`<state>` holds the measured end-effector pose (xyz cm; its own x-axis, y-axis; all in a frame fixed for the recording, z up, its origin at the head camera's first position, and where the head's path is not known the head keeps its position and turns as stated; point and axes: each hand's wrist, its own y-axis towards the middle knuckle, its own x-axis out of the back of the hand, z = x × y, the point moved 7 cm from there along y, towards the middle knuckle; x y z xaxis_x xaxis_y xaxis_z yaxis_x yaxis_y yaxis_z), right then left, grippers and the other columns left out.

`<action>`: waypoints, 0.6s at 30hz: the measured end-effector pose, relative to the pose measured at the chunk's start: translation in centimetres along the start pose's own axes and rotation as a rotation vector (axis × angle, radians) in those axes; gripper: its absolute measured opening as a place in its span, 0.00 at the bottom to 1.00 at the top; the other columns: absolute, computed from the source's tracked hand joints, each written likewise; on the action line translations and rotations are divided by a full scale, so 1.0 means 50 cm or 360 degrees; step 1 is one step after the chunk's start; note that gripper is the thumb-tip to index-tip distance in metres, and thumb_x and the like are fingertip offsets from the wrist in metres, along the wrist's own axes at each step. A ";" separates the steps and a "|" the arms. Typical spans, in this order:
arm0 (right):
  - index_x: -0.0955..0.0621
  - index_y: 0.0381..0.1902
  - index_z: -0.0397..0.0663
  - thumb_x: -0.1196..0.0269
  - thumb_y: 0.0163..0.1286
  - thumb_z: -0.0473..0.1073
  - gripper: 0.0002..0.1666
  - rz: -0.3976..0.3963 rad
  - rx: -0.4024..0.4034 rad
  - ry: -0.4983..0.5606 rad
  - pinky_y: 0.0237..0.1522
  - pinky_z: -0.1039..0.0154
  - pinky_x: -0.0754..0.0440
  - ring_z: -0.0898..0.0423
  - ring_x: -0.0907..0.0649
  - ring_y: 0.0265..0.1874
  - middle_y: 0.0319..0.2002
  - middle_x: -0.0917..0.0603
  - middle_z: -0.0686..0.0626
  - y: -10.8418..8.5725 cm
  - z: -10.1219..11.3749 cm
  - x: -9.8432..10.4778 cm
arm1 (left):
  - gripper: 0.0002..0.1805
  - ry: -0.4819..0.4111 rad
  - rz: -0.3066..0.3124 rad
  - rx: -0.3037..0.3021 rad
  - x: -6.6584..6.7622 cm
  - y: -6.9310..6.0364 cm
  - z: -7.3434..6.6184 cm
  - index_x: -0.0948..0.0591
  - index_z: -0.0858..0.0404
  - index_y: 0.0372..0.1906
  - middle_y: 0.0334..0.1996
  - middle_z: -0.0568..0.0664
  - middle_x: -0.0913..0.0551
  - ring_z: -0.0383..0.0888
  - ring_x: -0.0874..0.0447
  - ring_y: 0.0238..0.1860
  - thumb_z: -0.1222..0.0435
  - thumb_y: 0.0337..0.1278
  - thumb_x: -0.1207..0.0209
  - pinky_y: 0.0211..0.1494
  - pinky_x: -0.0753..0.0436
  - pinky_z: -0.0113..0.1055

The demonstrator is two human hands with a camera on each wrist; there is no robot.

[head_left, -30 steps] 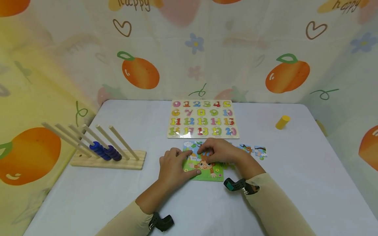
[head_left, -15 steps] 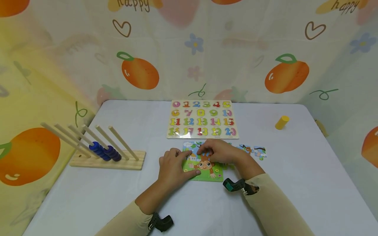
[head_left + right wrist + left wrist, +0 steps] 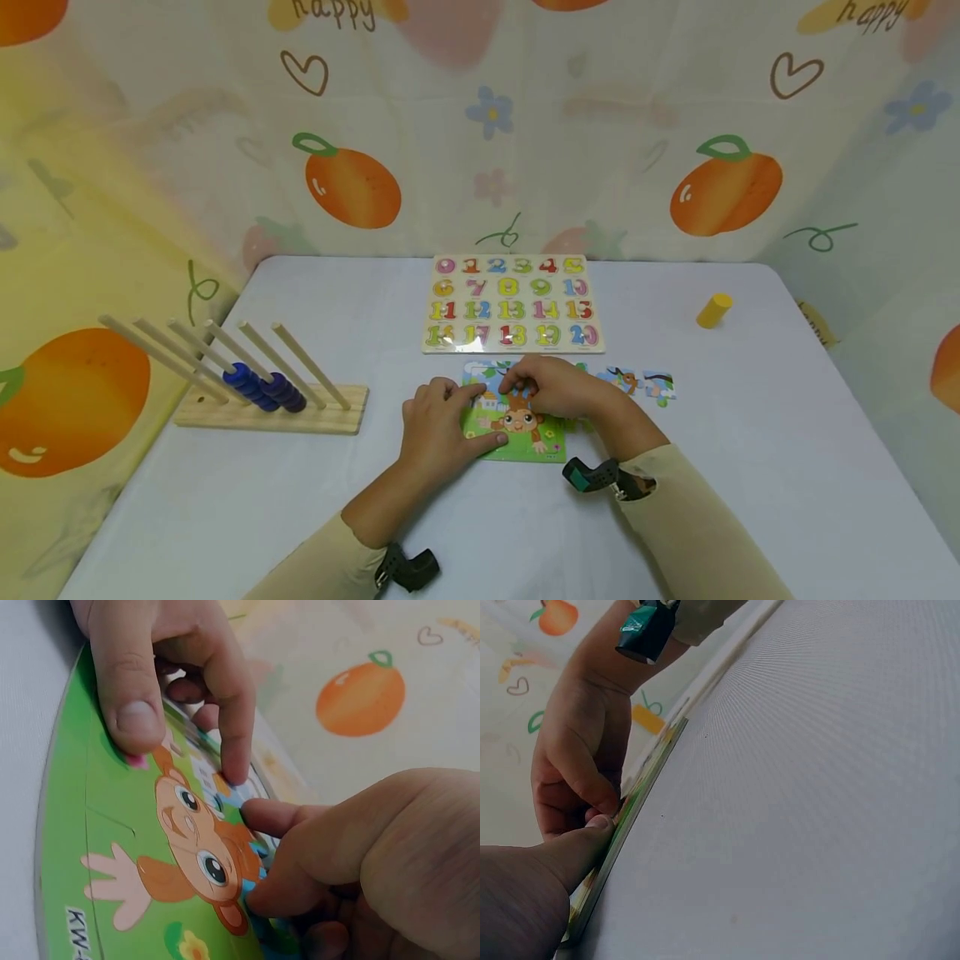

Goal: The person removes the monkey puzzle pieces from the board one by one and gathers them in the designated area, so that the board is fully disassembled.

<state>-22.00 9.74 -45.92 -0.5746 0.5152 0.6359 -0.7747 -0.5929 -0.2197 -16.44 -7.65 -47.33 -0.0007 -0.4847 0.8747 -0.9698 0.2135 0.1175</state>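
A monkey puzzle (image 3: 525, 448) lies just in front of the number board (image 3: 513, 298). My left hand (image 3: 438, 423) rests spread on the puzzle; my right hand (image 3: 561, 387), fingers curled, touches it, whether pinching a piece I cannot tell.

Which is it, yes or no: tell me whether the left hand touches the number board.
No, the left hand rests on the monkey puzzle, apart from the number board.

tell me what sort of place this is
Probably a children's play or learning table: there is a monkey puzzle, a board of colourful numbers just beyond it, and a wooden rack with blue beads to the left. The wider room isn't shown.
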 end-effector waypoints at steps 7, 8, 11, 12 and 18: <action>0.12 0.49 0.51 0.32 0.71 0.29 0.14 -0.0019 0.0013 -0.0058 0.50 0.59 0.22 0.55 0.22 0.43 0.46 0.19 0.51 -0.001 0.008 -0.002 | 0.44 0.0002 0.0002 -0.0001 -0.003 -0.001 0.002 0.15 0.48 0.67 0.47 0.49 0.27 0.48 0.31 0.48 0.33 0.44 0.22 0.49 0.36 0.48; 0.13 0.49 0.51 0.31 0.71 0.29 0.14 -0.0024 0.0014 -0.0060 0.50 0.59 0.21 0.55 0.22 0.43 0.46 0.19 0.51 -0.001 0.009 -0.002 | 0.44 0.0004 0.0000 -0.0002 -0.003 -0.001 0.002 0.15 0.48 0.67 0.47 0.48 0.27 0.48 0.31 0.47 0.33 0.44 0.22 0.49 0.36 0.48; 0.13 0.49 0.52 0.30 0.72 0.32 0.12 -0.0051 0.0029 -0.0069 0.49 0.59 0.22 0.55 0.23 0.42 0.47 0.19 0.52 -0.001 0.010 -0.002 | 0.44 -0.0001 -0.0006 -0.0005 -0.002 0.000 0.002 0.15 0.48 0.67 0.47 0.49 0.27 0.48 0.31 0.47 0.33 0.44 0.22 0.49 0.36 0.48; 0.12 0.48 0.52 0.30 0.72 0.32 0.12 -0.0060 0.0029 -0.0068 0.48 0.59 0.22 0.55 0.23 0.42 0.47 0.19 0.52 -0.002 0.010 -0.003 | 0.44 -0.0002 -0.0006 -0.0005 -0.002 0.000 0.002 0.15 0.48 0.67 0.47 0.49 0.27 0.48 0.31 0.47 0.33 0.44 0.22 0.49 0.36 0.48; 0.12 0.47 0.52 0.28 0.70 0.32 0.13 -0.0103 0.0034 -0.0047 0.47 0.60 0.21 0.55 0.22 0.41 0.47 0.19 0.53 -0.002 0.008 -0.004 | 0.44 0.0002 -0.0002 -0.0007 0.000 0.000 0.002 0.15 0.49 0.67 0.47 0.49 0.27 0.48 0.31 0.47 0.33 0.44 0.22 0.49 0.36 0.48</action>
<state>-21.72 9.46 -45.74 -0.5150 0.5346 0.6701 -0.8042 -0.5720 -0.1618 -16.45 -7.73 -47.38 0.0006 -0.4837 0.8752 -0.9688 0.2167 0.1204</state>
